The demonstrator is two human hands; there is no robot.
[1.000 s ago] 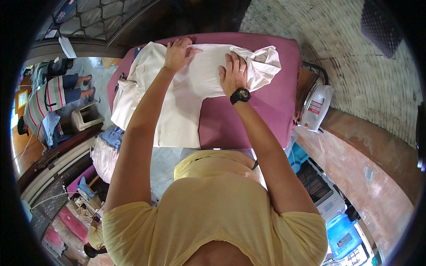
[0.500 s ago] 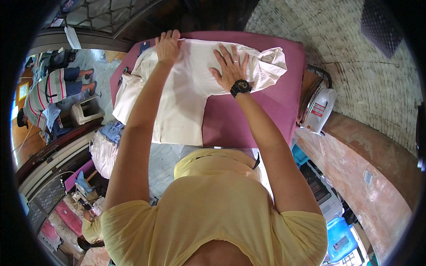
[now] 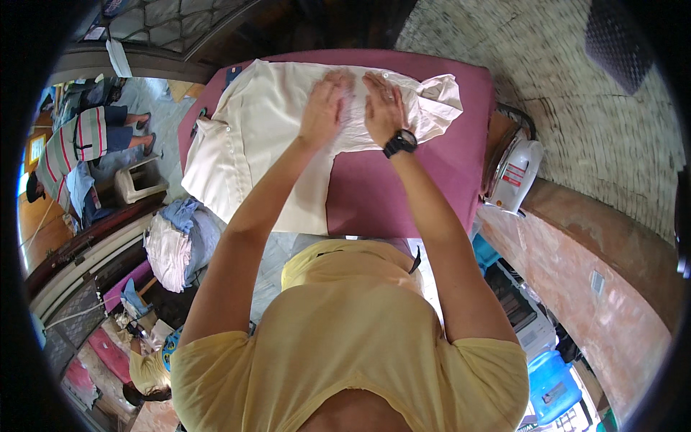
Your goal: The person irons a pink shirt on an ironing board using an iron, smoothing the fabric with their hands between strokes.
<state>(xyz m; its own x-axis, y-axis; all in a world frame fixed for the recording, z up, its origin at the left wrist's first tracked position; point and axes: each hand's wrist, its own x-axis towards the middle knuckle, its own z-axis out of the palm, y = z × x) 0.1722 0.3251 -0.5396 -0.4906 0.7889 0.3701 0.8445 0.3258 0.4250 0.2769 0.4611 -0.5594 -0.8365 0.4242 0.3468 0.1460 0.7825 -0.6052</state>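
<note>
A cream long-sleeved shirt point(image 3: 277, 144) is spread over the padded maroon ironing board point(image 3: 403, 194), its sleeve reaching to the right. Small buttons run along its left part, and the cuff end at the far right is rumpled. My left hand point(image 3: 325, 108) is on the cloth near the shoulder of the sleeve, blurred by motion, with its fingers stretched out. Close beside it, my right hand point(image 3: 385, 108) lies flat on the sleeve with fingers extended. A black watch is on my right wrist. Neither hand grips anything.
An iron point(image 3: 515, 176) stands at the board's right end. Bundled clothes point(image 3: 173, 248) lie low on the left, near a beige bin point(image 3: 140, 180). A person in a striped top point(image 3: 72, 147) stands at the far left, another at lower left. A blue water jug point(image 3: 553, 389) is at lower right.
My left hand has moved right from the shirt's far edge to beside my right hand. The right hand has shifted only slightly, and its fingers are closer together.
</note>
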